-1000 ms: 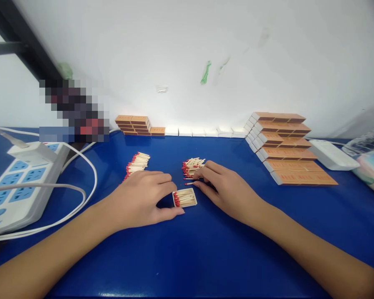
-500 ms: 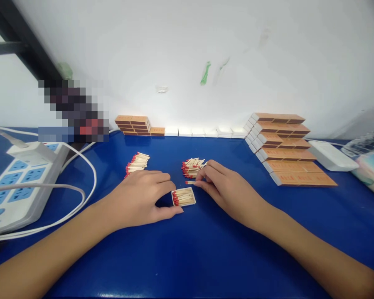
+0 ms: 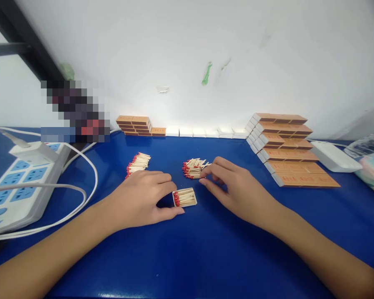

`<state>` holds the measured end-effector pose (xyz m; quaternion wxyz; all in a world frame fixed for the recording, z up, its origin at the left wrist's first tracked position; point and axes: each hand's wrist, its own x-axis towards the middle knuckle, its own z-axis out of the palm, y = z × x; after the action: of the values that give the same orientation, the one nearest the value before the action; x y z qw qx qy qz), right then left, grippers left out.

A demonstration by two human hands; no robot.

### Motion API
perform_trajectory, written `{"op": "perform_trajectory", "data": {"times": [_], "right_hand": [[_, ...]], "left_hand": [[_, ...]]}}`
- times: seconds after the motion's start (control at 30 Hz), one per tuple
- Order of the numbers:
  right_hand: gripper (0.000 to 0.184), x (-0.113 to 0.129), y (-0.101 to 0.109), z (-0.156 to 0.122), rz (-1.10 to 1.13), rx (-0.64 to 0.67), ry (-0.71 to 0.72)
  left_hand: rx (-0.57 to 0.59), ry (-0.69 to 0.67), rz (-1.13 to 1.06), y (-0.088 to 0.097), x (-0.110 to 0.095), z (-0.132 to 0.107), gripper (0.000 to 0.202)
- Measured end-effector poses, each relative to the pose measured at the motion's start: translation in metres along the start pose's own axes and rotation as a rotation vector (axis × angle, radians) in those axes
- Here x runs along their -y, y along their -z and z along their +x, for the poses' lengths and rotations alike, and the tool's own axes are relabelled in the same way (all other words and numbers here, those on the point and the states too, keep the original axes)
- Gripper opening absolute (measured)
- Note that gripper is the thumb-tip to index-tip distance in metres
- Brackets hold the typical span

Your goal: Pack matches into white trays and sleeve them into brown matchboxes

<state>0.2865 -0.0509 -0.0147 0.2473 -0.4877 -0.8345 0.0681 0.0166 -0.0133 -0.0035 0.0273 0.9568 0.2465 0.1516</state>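
Note:
A small white matchbox tray (image 3: 195, 202) filled with red-headed matches lies on the blue table. My left hand (image 3: 145, 197) holds its left end, index finger at the far side and thumb at the near side. Just behind the tray is a loose pile of matches (image 3: 193, 168). My right hand (image 3: 230, 180) is at the right edge of this pile, thumb and index finger slightly apart, with no match visible between them. Another heap of matches (image 3: 137, 162) lies beyond my left hand, which partly hides it.
Orange matchboxes are stacked at the back right (image 3: 299, 155) and back left (image 3: 134, 120). A row of white box pieces (image 3: 199, 133) runs along the wall between them. A power strip (image 3: 28, 178) with white cables (image 3: 95, 170) occupies the left; a white device (image 3: 335, 155) lies right.
The single match that my right fingers pinched above the tray is no longer visible in them. My right hand's thumb and index finger have parted beside the pile. My left hand stays put.

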Motion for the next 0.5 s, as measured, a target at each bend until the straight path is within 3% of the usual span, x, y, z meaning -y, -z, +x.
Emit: {"op": "perform_trajectory", "data": {"times": [0.17,0.5], "right_hand": [[0.008,-0.017,-0.003,0.001,-0.049,0.066,-0.048],[0.006,-0.016,-0.001,0.001,-0.044,0.138,-0.063]], "left_hand": [[0.003,0.008,0.001,0.001,0.001,-0.001,0.034],[0.009,0.013,0.004,0.0,0.0,0.0,0.033]]}}
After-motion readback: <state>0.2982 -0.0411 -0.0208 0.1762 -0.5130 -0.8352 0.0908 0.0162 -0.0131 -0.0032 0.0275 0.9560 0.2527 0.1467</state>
